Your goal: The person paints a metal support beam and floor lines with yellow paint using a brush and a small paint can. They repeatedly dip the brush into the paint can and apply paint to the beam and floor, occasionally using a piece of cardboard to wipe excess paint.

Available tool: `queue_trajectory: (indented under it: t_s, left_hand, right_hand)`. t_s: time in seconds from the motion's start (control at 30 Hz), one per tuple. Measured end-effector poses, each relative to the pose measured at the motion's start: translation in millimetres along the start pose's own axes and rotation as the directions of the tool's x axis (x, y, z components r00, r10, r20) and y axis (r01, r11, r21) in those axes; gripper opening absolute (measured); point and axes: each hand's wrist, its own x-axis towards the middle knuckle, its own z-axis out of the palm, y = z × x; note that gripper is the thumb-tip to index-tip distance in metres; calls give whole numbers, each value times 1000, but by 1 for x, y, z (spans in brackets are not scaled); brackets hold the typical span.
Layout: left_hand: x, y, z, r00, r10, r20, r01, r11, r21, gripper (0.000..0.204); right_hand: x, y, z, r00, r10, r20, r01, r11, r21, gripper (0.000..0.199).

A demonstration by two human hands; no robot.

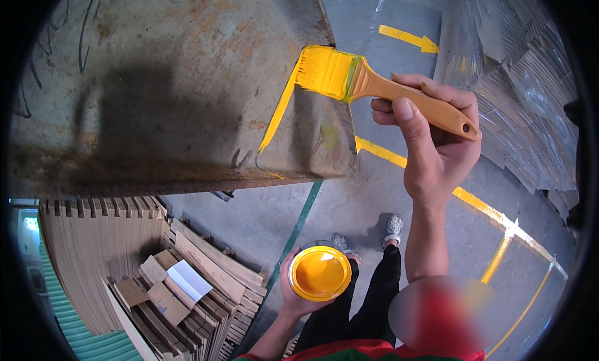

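Note:
My right hand (437,136) is closed around the tan handle of a flat paintbrush (374,83). The bristles are loaded with yellow paint and touch a worn, rust-stained grey metal surface (212,55) near its right edge. From the bristles a yellow painted stripe (279,114) slants down and left along that surface. Lower in the view, my left hand (296,300) grips an open paint can (320,249) by its side. Glossy yellow paint fills part of the can; its outer wall is mostly hidden.
Stacks of cardboard (93,261) stand at lower left, with loose cardboard pieces (168,302) and a white sheet (188,280) on top. Wrapped sheets (518,80) are piled at right. The grey floor (249,214) carries yellow lines, a green line (304,214) and a yellow arrow (409,38).

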Motion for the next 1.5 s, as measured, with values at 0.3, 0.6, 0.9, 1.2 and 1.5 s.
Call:
queue_trajectory:
  t_s: [0.3, 0.6, 0.9, 1.2, 1.5]
  left_hand:
    - [0, 1, 1, 1000, -10, 7, 10, 1000, -23, 135]
    - [-2, -1, 2, 1000, -12, 7, 12, 1000, -14, 136]
    - [-2, 0, 1, 1000, -12, 18, 13, 1000, -15, 137]
    - [-4, -1, 0, 1000, -3, 20, 3, 1000, 17, 137]
    - [-4, 1, 3, 1000, -15, 0, 15, 1000, -16, 138]
  right_hand:
    - [-5, -4, -2, 1000, 2, 4, -2, 999, 48, 28]
    - [-1, -3, -8, 999, 35, 42, -37, 998, 56, 26]
    - [-7, -3, -2, 998, 1, 67, -5, 999, 50, 27]
    - [-6, -1, -3, 997, -31, 70, 34, 999, -34, 26]
    - [-16, 3, -4, 1000, 11, 18, -11, 1000, 19, 29]
